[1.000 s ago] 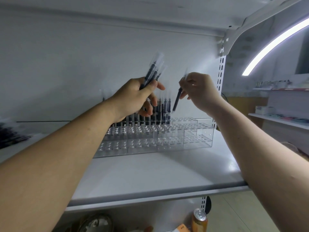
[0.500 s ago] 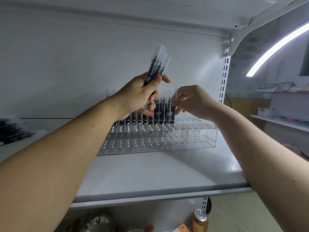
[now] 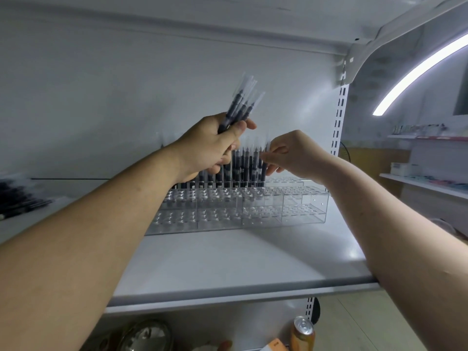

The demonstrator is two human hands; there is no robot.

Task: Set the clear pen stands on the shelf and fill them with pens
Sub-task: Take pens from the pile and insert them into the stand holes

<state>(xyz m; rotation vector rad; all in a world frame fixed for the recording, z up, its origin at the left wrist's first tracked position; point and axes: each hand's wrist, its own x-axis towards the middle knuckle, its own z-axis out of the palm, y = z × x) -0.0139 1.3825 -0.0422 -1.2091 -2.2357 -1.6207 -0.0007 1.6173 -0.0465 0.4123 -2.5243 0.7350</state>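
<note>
Clear stepped pen stands (image 3: pixel 291 206) sit in a row at the back of the white shelf (image 3: pixel 228 269). Several dark pens with clear caps (image 3: pixel 243 165) stand upright in the rear row. My left hand (image 3: pixel 207 145) grips a bundle of pens (image 3: pixel 240 105) raised above the stands, tips pointing up and right. My right hand (image 3: pixel 293 153) pinches the rightmost standing pen (image 3: pixel 263 160) in the rear row. The front rows and the right stand hold no pens.
More dark pens (image 3: pixel 17 198) lie blurred on the shelf at far left. The slotted upright (image 3: pixel 339 115) bounds the shelf on the right. Below the shelf are a drink can (image 3: pixel 302 333) and a round metal object (image 3: pixel 147 335). Other shelves stand at far right.
My right hand came down with a single pen and set it into the rear row beside the others. My left hand with the bundle stayed raised, shifting slightly.
</note>
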